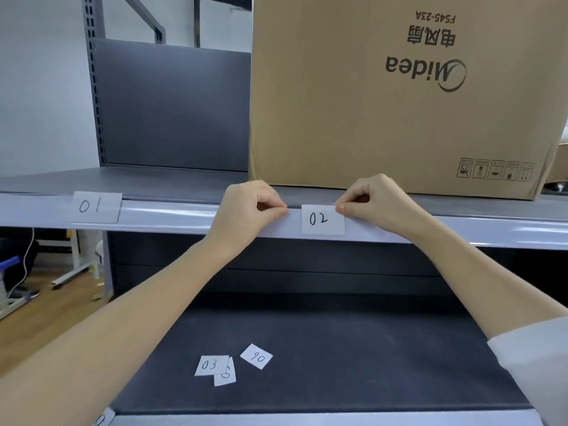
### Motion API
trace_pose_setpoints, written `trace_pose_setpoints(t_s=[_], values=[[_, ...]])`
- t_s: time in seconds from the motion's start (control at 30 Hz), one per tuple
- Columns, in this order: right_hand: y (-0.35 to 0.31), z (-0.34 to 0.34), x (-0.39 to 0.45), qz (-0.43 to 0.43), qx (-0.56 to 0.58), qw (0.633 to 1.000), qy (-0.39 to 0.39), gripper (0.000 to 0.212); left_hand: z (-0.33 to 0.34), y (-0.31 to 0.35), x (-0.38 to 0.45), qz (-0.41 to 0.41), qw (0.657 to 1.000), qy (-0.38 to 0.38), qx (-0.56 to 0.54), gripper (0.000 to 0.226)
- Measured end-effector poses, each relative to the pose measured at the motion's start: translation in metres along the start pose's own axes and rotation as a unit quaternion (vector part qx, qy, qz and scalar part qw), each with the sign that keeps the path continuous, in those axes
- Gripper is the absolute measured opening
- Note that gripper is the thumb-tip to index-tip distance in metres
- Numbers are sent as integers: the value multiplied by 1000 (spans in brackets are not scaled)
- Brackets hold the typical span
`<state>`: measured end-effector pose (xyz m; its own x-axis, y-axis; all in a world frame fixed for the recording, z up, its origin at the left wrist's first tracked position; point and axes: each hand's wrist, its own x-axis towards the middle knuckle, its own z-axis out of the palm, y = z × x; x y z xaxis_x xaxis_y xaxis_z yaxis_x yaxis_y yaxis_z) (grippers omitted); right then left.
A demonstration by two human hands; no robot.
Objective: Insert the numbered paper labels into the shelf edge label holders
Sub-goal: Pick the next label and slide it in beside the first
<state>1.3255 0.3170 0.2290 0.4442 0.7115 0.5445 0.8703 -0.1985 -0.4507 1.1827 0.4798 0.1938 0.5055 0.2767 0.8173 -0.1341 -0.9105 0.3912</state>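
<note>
Two labels sat along the upper shelf's label holder strip (172, 215): the 01 label (95, 207) far left, the 02 label (322, 219) near the middle. The left hand (246, 210) pinched the strip's top edge just left of 02, fingers curled; the right hand (373, 201) pinched that label's upper right corner. Behind the hands a cardboard box (399, 96) filled the shelf's right side, leaving open room to its left. On the lower shelf (368, 358) lay the 03 label (211, 365) overlapping another slip (226, 378), and a slip reading 90 as it lay (256, 356) just right, with bare surface beyond.
</note>
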Motion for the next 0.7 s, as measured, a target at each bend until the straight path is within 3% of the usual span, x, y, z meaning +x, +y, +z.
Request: trace_pose_setpoints(t_s=[0.13,0.23,0.37,0.47,0.5,0.7], values=[[-1,8,-12,-27,-19,991,129,17,-1,-3,-9,90,991,98,13,7],[1,18,-30,-53,-11,976,211,6,-7,-11,-25,137,974,173,41,12],[5,45,-59,-32,22,983,179,9,-18,-24,-64,149,971,173,66,15],[8,68,-85,-5,29,995,97,10,-26,-35,-111,42,996,78,30,5],[10,77,-95,1,30,997,75,11,-28,-39,-129,-9,998,55,25,12],[25,126,-166,103,102,988,-54,11,-20,-50,-239,-277,961,13,-7,45]])
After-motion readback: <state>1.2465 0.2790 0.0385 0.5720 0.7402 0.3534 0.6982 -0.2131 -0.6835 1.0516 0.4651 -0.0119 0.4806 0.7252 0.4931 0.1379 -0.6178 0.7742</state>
